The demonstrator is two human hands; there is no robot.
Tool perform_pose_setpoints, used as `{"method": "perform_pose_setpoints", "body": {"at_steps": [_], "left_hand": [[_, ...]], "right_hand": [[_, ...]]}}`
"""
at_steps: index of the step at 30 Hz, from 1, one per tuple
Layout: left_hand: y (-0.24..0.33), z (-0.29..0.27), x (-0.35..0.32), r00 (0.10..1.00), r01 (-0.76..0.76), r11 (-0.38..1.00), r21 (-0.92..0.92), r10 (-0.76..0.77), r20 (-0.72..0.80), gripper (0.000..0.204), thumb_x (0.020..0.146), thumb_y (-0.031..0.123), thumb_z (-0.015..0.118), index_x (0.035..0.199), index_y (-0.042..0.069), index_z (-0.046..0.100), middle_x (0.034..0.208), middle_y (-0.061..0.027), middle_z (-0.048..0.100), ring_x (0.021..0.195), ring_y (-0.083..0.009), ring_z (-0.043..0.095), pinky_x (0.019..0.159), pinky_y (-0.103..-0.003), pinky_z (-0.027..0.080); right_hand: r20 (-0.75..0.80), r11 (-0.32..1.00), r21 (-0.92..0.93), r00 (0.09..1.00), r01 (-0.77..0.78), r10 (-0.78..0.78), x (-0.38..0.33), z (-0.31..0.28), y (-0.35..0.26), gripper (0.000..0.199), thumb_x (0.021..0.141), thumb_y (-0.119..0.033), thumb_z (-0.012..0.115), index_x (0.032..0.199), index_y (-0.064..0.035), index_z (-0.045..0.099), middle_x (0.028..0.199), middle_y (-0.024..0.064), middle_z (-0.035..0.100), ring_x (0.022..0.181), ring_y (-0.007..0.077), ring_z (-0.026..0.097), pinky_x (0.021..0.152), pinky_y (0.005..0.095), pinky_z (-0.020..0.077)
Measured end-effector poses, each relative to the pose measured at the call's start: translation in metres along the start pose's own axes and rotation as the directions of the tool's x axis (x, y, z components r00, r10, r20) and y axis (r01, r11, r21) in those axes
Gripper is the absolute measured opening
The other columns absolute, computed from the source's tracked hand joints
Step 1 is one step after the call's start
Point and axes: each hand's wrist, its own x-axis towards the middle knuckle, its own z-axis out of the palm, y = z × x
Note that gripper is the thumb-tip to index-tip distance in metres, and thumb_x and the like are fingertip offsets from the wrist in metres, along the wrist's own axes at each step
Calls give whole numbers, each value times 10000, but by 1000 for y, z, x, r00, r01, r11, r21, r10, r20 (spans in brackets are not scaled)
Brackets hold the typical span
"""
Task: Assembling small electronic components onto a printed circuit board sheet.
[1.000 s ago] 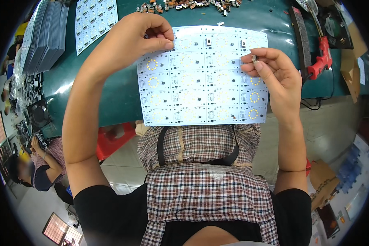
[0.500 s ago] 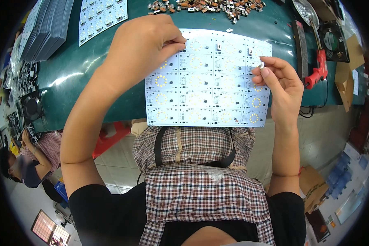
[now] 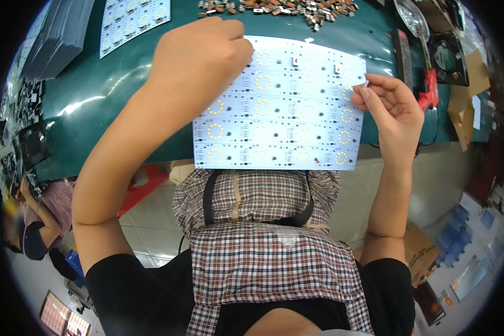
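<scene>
A white circuit board panel (image 3: 276, 134) lies at the table's near edge, printed with a grid of units and rings of small yellow LEDs. Two small upright connectors, a left one (image 3: 296, 61) and a right one (image 3: 337, 69), stand in its top row. My left hand (image 3: 204, 53) is closed over the panel's upper left corner. Its fingertips are turned away, so what they hold, if anything, is hidden. Beside the panel's right edge, my right hand (image 3: 395, 106) pinches a small silvery connector (image 3: 366, 84) between thumb and forefinger, with the other fingers curled.
A heap of orange and silver connectors (image 3: 313, 12) lies on the green table (image 3: 106, 123) beyond the panel. Another panel (image 3: 134, 22) and a tall panel stack (image 3: 61, 45) are at far left. A red-handled tool (image 3: 429, 92) lies right. A co-worker (image 3: 42, 224) sits left.
My right hand has moved slightly right, from over the panel to its edge, with the connector turned in its fingers. My left hand has rolled over, hiding its fingertips. The view has shifted slightly.
</scene>
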Motion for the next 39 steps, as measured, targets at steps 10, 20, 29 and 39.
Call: {"method": "perform_pose_setpoints", "body": {"at_steps": [10, 20, 29, 39], "left_hand": [[3, 11, -7, 981, 99, 966, -239, -135, -138, 81, 834, 153, 768, 828, 85, 723, 823, -29, 647, 793, -257, 670, 672, -385, 533], [-28, -2, 4, 964, 266, 776, -572, -197, 180, 140, 902, 89, 756, 1031, 35, 762, 854, -26, 712, 743, -119, 669, 668, -271, 512], [-71, 39, 32, 942, 316, 901, -299, -336, -16, 138, 837, 146, 744, 916, 39, 784, 860, -153, 745, 811, -356, 704, 768, -436, 555], [-63, 48, 43, 962, 263, 965, 15, -264, 68, 121, 809, 158, 752, 873, 56, 757, 859, -135, 714, 882, -353, 694, 804, -459, 546]], "right_hand": [[246, 774, -510, 926, 376, -287, 3, -9, -2, 211, 824, 29, 788, 1032, -6, 783, 867, 71, 678, 747, 154, 654, 668, 264, 524], [279, 732, -536, 907, 421, -317, 9, 3, 1, 233, 801, 8, 806, 1032, -26, 802, 806, 65, 658, 714, 153, 637, 625, 278, 498], [311, 722, -561, 911, 405, -270, 9, 5, -5, 212, 806, -7, 805, 1017, -32, 806, 799, 62, 658, 688, 151, 627, 606, 279, 486], [356, 614, -620, 873, 488, -334, 6, 12, -14, 193, 829, 4, 786, 1021, -13, 788, 808, 68, 657, 672, 167, 634, 597, 284, 491]]}}
